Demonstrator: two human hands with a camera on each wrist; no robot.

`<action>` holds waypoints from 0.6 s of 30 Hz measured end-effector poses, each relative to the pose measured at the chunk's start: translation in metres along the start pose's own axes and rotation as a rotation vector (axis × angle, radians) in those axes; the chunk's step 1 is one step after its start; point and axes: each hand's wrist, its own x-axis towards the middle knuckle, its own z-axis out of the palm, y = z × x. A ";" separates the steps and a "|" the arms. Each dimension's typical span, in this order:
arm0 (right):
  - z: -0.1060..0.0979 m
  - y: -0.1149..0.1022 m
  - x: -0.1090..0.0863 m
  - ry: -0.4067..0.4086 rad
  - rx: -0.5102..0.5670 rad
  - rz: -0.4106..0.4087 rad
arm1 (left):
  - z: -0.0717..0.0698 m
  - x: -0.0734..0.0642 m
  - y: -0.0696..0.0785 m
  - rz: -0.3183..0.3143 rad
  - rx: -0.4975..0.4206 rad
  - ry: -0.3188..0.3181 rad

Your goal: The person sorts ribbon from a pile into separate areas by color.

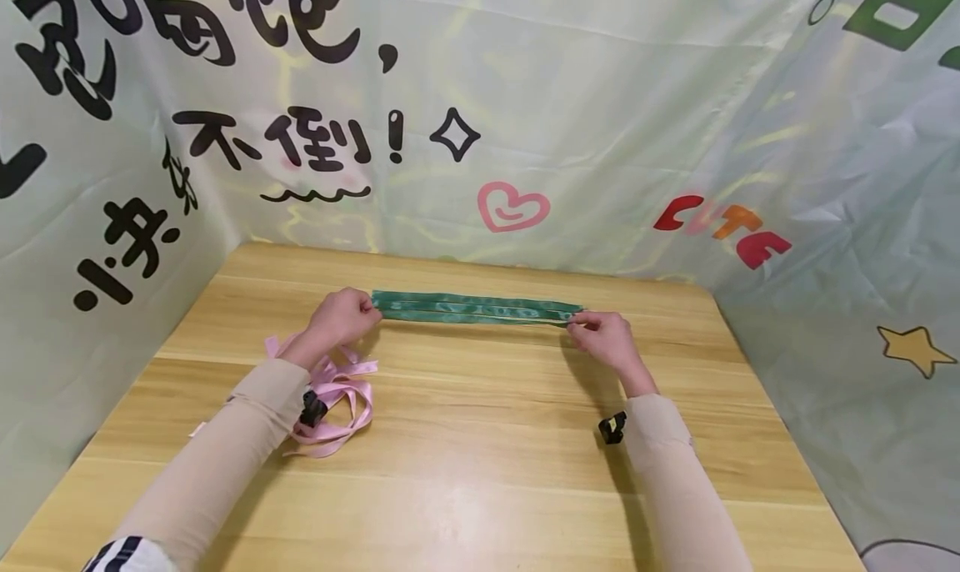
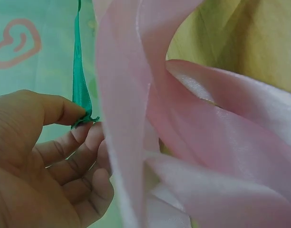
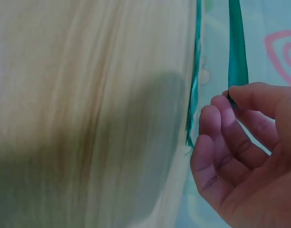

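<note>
Side by side across the back of the table lie several lengths of green satin ribbon. At their left end, my left hand pinches a ribbon end between thumb and forefinger; the frayed tip shows in the left wrist view. My right hand pinches one green length at the right end. Another green strand with a loose frayed end runs beside it in the right wrist view. Below my left wrist lies a loose heap of pink ribbon, partly hidden by the forearm.
The wooden table meets a printed cloth backdrop behind and at both sides. Small black cameras are fixed at the wrists. Pink ribbon fills much of the left wrist view.
</note>
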 end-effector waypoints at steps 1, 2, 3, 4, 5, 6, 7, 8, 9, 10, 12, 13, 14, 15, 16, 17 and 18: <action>0.001 0.001 0.002 0.002 -0.013 0.001 | 0.000 0.001 0.000 0.000 0.003 -0.001; 0.002 0.002 0.003 0.003 -0.020 0.006 | 0.001 0.002 0.000 -0.001 0.007 -0.001; 0.003 0.003 0.005 0.001 -0.026 0.007 | 0.001 0.003 0.000 -0.005 0.010 -0.001; 0.004 0.004 0.006 0.002 -0.032 0.008 | 0.002 0.004 0.001 -0.007 0.012 -0.002; 0.004 0.004 0.007 0.003 -0.037 0.007 | 0.002 0.005 0.001 -0.010 0.015 -0.004; 0.005 0.005 0.009 0.002 -0.043 0.002 | 0.003 0.006 0.001 -0.013 0.015 -0.006; 0.005 0.004 0.010 0.000 -0.047 -0.004 | 0.003 0.007 0.001 -0.015 0.015 -0.007; 0.006 0.004 0.012 0.001 -0.046 -0.005 | 0.003 0.007 0.001 -0.021 0.015 -0.007; 0.007 0.003 0.013 0.000 -0.050 -0.007 | 0.003 0.008 0.002 -0.026 0.016 -0.008; 0.007 0.003 0.014 0.000 -0.051 -0.007 | 0.003 0.009 0.002 -0.030 0.015 -0.009; 0.008 0.002 0.016 -0.002 -0.055 -0.006 | 0.004 0.010 0.002 -0.041 0.018 -0.010; 0.008 0.002 0.017 -0.003 -0.058 -0.002 | 0.004 0.011 0.002 -0.048 0.019 -0.012; 0.009 0.002 0.017 -0.002 -0.065 0.003 | 0.004 0.012 0.002 -0.056 0.017 -0.013; 0.009 0.003 0.018 -0.002 -0.074 0.004 | 0.004 0.013 0.003 -0.062 0.017 -0.015; 0.009 0.003 0.019 -0.002 -0.082 0.006 | 0.004 0.013 0.003 -0.067 0.015 -0.017; 0.009 0.003 0.019 -0.001 -0.093 0.006 | 0.004 0.014 0.003 -0.072 0.017 -0.019; 0.009 0.003 0.020 -0.002 -0.102 0.008 | 0.003 0.015 0.004 -0.076 0.018 -0.022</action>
